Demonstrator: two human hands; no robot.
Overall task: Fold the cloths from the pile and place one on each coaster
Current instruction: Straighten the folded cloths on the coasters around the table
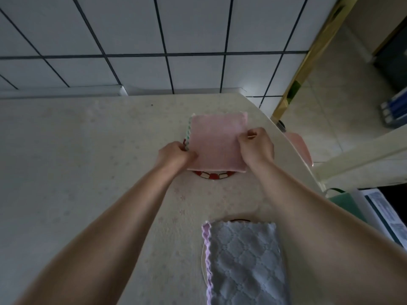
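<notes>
1. Placing step in hand: folded pink square cloth lies over a round red-and-white patterned coaster, whose rim shows at the cloth's 6 o'clock edge and at 9 o'clock.
2. Left hand pinches the cloth's 9 o'clock edge; right hand pinches its 3 o'clock edge. Neither has let go.
3. Folded grey quilted cloth with lilac scalloped edge rests on a second coaster, mostly hidden, at 6 o'clock of the cream patterned tabletop.
4. Judgement: two coasters served; release remains. Pile and any further coasters not in view.
</notes>
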